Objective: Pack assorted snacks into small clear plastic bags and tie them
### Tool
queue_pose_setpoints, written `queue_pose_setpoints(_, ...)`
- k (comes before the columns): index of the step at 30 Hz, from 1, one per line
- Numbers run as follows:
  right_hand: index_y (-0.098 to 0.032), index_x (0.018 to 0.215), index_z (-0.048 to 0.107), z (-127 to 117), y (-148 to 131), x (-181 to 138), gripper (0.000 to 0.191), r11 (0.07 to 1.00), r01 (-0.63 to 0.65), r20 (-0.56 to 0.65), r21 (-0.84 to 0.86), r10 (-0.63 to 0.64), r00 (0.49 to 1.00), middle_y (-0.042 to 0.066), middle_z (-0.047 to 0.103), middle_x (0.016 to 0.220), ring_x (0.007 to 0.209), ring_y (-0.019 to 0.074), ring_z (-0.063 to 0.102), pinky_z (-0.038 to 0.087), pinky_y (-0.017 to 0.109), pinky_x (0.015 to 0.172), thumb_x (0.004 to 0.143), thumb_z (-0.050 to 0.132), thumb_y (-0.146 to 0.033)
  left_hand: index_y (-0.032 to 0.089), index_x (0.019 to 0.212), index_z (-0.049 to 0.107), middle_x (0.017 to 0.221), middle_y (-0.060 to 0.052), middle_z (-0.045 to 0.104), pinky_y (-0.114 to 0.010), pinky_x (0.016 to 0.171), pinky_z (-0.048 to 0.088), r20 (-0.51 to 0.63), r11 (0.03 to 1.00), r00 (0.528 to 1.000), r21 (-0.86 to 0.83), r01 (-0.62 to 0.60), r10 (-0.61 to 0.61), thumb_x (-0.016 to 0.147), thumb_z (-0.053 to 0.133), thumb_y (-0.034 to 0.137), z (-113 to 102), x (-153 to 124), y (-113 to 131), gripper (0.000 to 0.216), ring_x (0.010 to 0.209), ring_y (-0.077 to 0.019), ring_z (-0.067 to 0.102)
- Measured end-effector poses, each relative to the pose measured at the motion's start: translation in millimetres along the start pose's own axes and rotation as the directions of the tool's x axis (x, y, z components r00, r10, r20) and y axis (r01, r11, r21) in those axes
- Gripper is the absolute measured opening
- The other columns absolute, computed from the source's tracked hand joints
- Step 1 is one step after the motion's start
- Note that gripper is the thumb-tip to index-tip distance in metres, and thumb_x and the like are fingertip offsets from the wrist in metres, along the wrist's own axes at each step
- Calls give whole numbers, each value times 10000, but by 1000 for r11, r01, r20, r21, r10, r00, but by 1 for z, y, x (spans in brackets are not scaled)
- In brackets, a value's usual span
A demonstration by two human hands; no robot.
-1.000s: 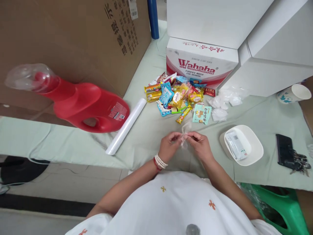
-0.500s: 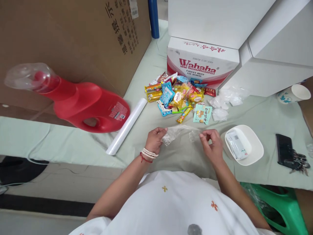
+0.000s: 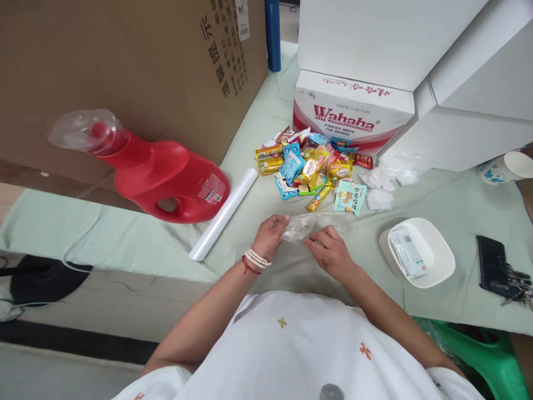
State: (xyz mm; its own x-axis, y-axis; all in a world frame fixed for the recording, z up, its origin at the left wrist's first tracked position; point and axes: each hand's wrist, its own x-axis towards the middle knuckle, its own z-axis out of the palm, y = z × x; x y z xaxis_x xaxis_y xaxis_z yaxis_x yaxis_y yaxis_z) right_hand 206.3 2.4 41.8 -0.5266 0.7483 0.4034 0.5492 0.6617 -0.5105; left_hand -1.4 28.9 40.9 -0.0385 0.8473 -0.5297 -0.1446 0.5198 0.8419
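Note:
My left hand (image 3: pixel 271 236), with bead bracelets at the wrist, pinches one end of a clear plastic bag (image 3: pixel 310 224) that lies stretched across the pale green tablecloth. My right hand (image 3: pixel 328 251) is beside it, fingers curled and touching the bag's lower edge near its middle. Just beyond the bag lies a pile of wrapped snacks (image 3: pixel 308 165), with a teal packet (image 3: pixel 350 198) nearest to it.
A red detergent jug (image 3: pixel 166 179) lies on its side at the left, next to a white roll (image 3: pixel 225 213). A Wahaha carton (image 3: pixel 352 116) and white boxes stand behind. At the right are a white dish (image 3: pixel 433 244) holding a packet, a phone (image 3: pixel 492 265) with keys, and a paper cup (image 3: pixel 506 166).
Both hands first held the bag bunched between them, then drew apart and stretched it out. My right hand has since come back left to the bag's middle. The camera shifted slightly.

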Motion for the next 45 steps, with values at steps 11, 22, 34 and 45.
queue_pose_setpoints(11,-188,878,666,11,-31,1,502,-264,-628,595,732,697,401,37,684,805,479,53,337,164,199,398,667,835,-612,226,931,535,601,71,455,-239,525,344,-33,976,976,49,-214,216,899,578,645,16,-18,-30,423,509,-115,409)
queue_pose_setpoints(22,-188,837,665,1,-32,-5,453,0,-638,387,770,795,467,-29,596,667,465,62,343,254,221,400,670,845,-568,211,736,721,708,-30,629,-333,770,424,244,751,847,391,-532,472,852,706,508,7,-19,-22,319,749,-195,551)
queue_pose_setpoints(34,-204,865,675,-15,-28,-41,417,115,-682,323,722,816,479,-18,603,700,519,92,403,338,241,473,758,792,-590,239,908,737,951,-80,687,-372,875,463,482,575,693,392,-718,537,807,750,457,19,-29,-11,241,935,-245,603)
queue_pose_setpoints(45,-211,817,625,-31,-20,-56,351,354,-716,213,601,793,571,-22,512,651,558,116,405,324,256,527,881,678,-552,185,772,589,576,75,486,-213,488,291,159,990,979,-74,-118,128,697,822,558,20,-9,-25,446,497,-67,367)
